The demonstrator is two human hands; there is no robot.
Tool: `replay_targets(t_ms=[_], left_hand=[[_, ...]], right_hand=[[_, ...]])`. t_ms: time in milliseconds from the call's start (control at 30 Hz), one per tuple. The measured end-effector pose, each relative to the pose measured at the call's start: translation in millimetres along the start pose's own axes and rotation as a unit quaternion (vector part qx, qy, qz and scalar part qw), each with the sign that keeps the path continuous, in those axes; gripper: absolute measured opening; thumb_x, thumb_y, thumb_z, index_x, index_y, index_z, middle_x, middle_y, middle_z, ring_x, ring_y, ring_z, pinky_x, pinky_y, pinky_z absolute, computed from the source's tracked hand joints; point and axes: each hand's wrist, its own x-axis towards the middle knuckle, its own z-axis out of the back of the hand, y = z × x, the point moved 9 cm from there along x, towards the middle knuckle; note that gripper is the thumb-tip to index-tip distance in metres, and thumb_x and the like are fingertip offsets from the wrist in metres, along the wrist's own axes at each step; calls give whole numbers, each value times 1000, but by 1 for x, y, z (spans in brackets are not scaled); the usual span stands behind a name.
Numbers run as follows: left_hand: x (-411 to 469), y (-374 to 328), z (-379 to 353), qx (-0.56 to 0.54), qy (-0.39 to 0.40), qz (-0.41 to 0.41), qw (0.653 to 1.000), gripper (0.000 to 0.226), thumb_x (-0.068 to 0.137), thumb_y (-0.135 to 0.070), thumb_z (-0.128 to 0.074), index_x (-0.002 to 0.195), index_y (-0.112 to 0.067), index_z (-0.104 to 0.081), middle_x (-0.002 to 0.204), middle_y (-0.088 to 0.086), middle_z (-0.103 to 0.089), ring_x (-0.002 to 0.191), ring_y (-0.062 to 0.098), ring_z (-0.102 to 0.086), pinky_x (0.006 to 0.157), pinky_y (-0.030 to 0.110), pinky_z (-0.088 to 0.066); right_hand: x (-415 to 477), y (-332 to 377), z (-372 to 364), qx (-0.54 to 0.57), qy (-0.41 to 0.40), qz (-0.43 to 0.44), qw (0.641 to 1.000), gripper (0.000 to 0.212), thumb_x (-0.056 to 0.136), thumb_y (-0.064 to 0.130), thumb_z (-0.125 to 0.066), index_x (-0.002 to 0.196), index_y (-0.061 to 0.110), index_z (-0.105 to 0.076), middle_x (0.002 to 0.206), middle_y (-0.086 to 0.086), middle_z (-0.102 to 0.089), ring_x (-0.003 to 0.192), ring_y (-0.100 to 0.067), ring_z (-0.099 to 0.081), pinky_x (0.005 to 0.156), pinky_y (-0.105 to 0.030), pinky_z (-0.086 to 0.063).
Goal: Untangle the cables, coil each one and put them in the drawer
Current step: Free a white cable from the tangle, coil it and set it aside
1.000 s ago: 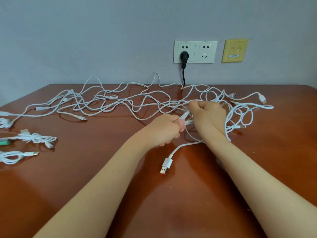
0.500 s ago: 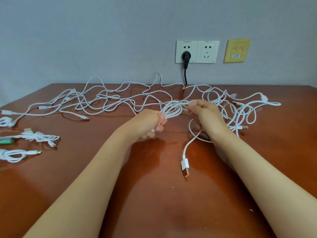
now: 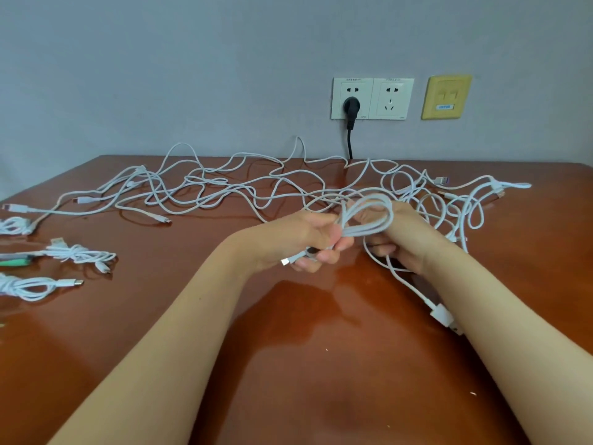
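Note:
Between my hands is a white cable, folded into several loops (image 3: 369, 216). My left hand (image 3: 308, 240) grips one end of the loops, with a small plug (image 3: 288, 261) sticking out below its fingers. My right hand (image 3: 401, 232) holds the other side of the same cable. The cable's free tail runs down along my right forearm to a white USB plug (image 3: 444, 316). Behind my hands, a tangle of white cables (image 3: 224, 191) spreads across the back of the brown table (image 3: 321, 364). No drawer is in view.
Coiled white cables lie at the left: one (image 3: 77, 254) beside a green object (image 3: 14, 262), another (image 3: 29, 285) nearer me, a third (image 3: 14, 224) at the edge. A black plug (image 3: 351, 107) sits in the wall socket, its cord dropping behind the table.
The cable has gathered into larger loops between my hands. The USB plug has swung from the table's middle to the right, beside my right forearm. My left hand now shows a small plug.

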Motion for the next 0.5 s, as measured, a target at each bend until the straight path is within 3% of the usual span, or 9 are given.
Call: replay_targets(t_ms=[100, 200, 267, 333, 400, 500], left_hand=[[0, -1, 18, -12, -98, 3, 995, 18, 97, -19, -41, 80, -14, -44, 51, -12, -42, 39, 4, -25, 42, 17, -14], [-6, 6, 45, 24, -222, 30, 974, 31, 102, -20, -34, 72, -17, -45, 53, -8, -41, 37, 5, -27, 39, 16, -18], [-8, 9, 58, 103, -289, 43, 951, 29, 97, -17, -38, 71, -13, -49, 59, -1, -44, 46, 11, -39, 45, 19, -33], [-8, 13, 65, 192, -331, 72, 921, 27, 93, -17, -40, 78, -1, -55, 72, 10, -53, 70, 22, -48, 68, 31, -42], [-7, 16, 68, 224, -346, 88, 907, 29, 93, -19, -41, 86, 3, -58, 84, 16, -58, 83, 27, -51, 77, 34, -41], [-7, 16, 67, 255, -349, 110, 895, 32, 96, -21, -41, 68, -8, -50, 72, 5, -49, 86, 27, -47, 71, 31, -33]], right_hand=[[0, -1, -3, -113, -21, -1, 993, 33, 91, 22, -58, 60, 20, -68, 44, 7, -26, 36, -6, -19, 32, -14, -15], [0, 9, -23, -264, -21, 65, 962, 24, 91, 27, -58, 70, 18, -66, 39, 10, -42, 36, -7, -39, 38, -13, -30], [-5, 18, -36, -382, -26, 116, 917, 26, 92, 27, -55, 74, 12, -66, 57, 1, -56, 56, -11, -50, 56, -22, -39], [-10, 22, -47, -499, -14, 153, 853, 28, 94, 27, -50, 73, 10, -56, 81, -13, -64, 83, -28, -57, 72, -33, -42], [-17, 23, -57, -581, 6, 177, 795, 24, 95, 25, -44, 73, 15, -45, 97, -17, -62, 96, -35, -56, 73, -35, -39], [-26, 32, -68, -652, 12, 224, 724, 17, 97, 26, -38, 100, 15, -51, 110, -13, -59, 105, -33, -55, 70, -32, -30]])
